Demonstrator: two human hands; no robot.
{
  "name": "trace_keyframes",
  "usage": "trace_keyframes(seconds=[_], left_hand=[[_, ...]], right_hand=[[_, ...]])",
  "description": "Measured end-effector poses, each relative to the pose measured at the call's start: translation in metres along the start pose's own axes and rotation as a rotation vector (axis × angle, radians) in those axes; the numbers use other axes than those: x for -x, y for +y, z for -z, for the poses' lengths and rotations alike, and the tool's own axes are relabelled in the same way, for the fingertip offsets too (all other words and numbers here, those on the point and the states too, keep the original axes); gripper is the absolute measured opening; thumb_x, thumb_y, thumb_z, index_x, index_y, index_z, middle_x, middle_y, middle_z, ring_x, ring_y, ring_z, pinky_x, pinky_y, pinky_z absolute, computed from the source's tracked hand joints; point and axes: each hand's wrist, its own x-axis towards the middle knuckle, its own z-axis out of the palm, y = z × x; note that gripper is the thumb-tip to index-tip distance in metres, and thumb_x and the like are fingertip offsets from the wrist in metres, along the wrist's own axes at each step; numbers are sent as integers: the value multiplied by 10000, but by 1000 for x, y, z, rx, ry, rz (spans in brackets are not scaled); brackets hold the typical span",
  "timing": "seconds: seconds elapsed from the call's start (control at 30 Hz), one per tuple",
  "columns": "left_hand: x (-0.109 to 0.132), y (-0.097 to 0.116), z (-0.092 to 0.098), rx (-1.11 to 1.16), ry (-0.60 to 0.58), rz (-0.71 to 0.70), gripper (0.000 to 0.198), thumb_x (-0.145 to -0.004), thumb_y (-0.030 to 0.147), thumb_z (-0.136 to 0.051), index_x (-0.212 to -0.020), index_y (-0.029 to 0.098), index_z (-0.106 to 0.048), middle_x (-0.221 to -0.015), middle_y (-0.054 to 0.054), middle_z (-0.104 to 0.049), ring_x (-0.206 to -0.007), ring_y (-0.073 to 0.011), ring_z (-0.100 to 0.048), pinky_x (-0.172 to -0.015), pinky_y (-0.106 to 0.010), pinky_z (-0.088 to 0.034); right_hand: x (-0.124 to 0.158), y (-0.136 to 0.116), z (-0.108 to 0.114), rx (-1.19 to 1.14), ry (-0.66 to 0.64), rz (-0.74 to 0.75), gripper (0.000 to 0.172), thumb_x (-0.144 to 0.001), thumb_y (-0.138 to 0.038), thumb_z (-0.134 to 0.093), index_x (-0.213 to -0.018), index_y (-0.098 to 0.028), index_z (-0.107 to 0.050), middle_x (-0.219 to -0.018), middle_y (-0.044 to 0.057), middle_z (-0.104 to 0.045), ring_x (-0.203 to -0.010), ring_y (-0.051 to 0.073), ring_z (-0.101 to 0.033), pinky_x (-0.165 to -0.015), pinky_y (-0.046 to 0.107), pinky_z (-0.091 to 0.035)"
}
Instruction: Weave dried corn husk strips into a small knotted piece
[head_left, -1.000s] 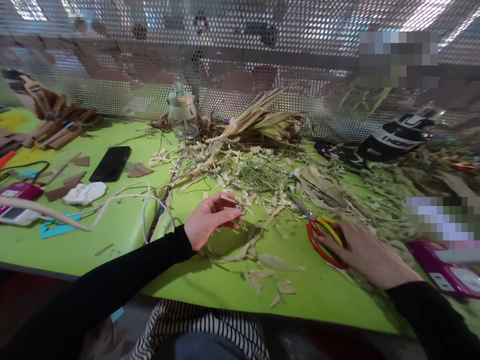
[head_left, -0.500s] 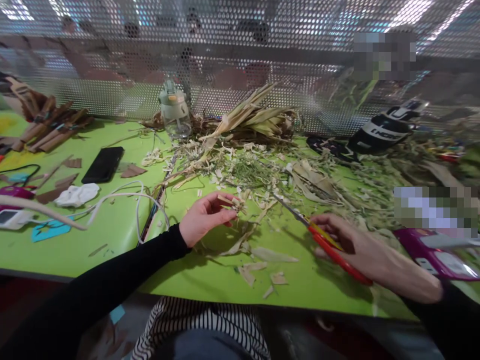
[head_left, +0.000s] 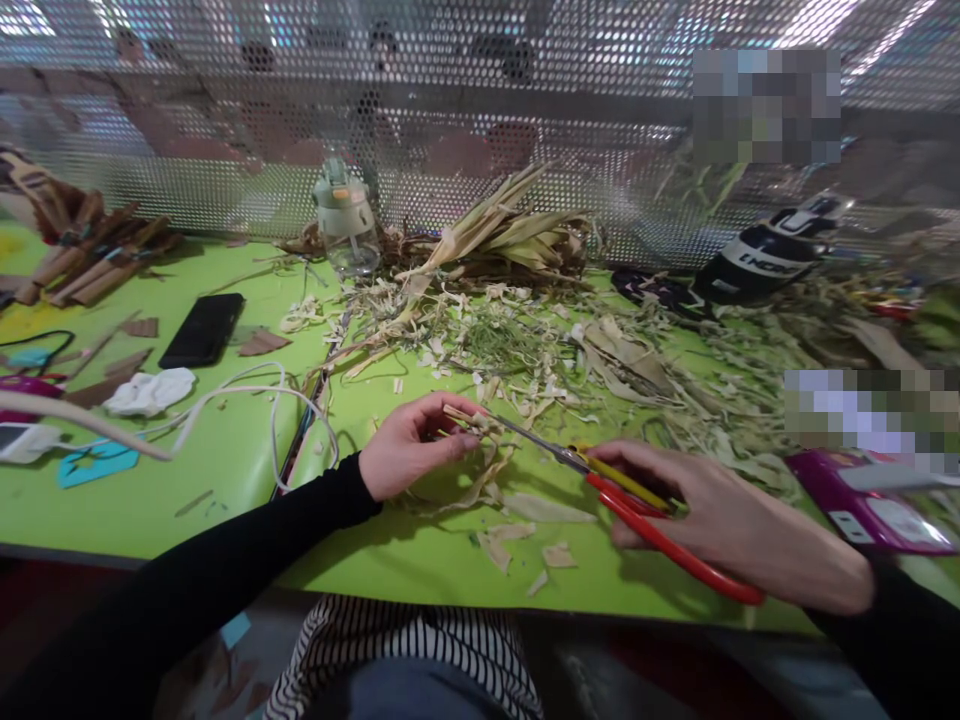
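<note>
My left hand point(head_left: 416, 445) pinches a small bunch of dried husk pieces point(head_left: 480, 422) between thumb and fingers, above the green table point(head_left: 360, 560). My right hand point(head_left: 682, 500) is wrapped round scissors point(head_left: 600, 475) with red and yellow handles. Their blades point left and reach the husk bunch by my left fingertips; whether the blades touch it I cannot tell. Below the hands lie a long pale husk strip point(head_left: 551, 508) and several husk scraps point(head_left: 506, 540). A heap of husk cuttings and green shreds point(head_left: 495, 335) spreads behind them.
Dried corn husks point(head_left: 517, 235) lie at the back by a clear bottle point(head_left: 349, 215) and a perforated metal screen point(head_left: 450, 130). A black bottle point(head_left: 765, 260) leans at right above a purple device point(head_left: 877, 510). To the left are a phone point(head_left: 201, 330), a white cable point(head_left: 281, 400) and rolled brown bundles point(head_left: 97, 250).
My right hand has brought the scissors leftward, so their tips now reach the husk bunch. The handles look wider apart. My left hand stays nearly in place.
</note>
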Motion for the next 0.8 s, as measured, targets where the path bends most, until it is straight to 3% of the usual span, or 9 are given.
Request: trace_keyframes(seconds=[0.2,0.33,0.5,0.6,0.67,0.8], left_hand=[[-1,-1,1,-15,3,-3,250,-704,218,-725,-934,157,-649,-752,-14,-654,-593,-69,-555,-559,-184,-434],[0,0,1,-22,5,-5,243,-702,217,-725,-926,158,-650,-761,-21,-662,-600,-77,-561,-576,-197,-444],[0,1,1,-8,14,17,258,-693,210,-732,-929,158,-642,-772,-23,-660,-626,-84,-568,-581,-196,-438],[0,1,0,16,39,19,265,-677,217,-746,-912,153,-639,-736,-7,-641,-596,-71,-553,-564,-185,-427],[-1,0,0,24,40,14,262,-677,222,-745,-905,148,-638,-714,0,-633,-574,-63,-540,-553,-181,-423],[-1,0,0,2,19,14,276,-684,231,-740,-922,145,-631,-749,-5,-640,-590,-62,-545,-563,-181,-430]], right_hand=[[-1,7,-1,-83,-61,-8,521,-577,-532,-735,-1022,-269,-673,-760,8,-694,-623,219,-616,-555,324,-476],[-1,8,-2,-83,-63,-14,440,-577,-546,-719,-917,-268,-686,-580,-23,-595,-510,167,-517,-472,280,-384],[-1,10,-2,-72,-23,-35,404,-588,-566,-698,-853,-261,-686,-525,-33,-532,-478,144,-469,-450,263,-340],[0,14,-2,-25,-22,-58,445,-606,-577,-672,-906,-248,-672,-606,-6,-616,-536,183,-549,-498,293,-420],[3,15,-1,18,-51,-56,495,-606,-551,-668,-998,-250,-646,-788,32,-697,-660,238,-628,-584,338,-493],[10,8,0,96,-72,26,582,-657,-496,-612,-1171,-228,-556,-1092,92,-683,-922,318,-654,-746,403,-534]])
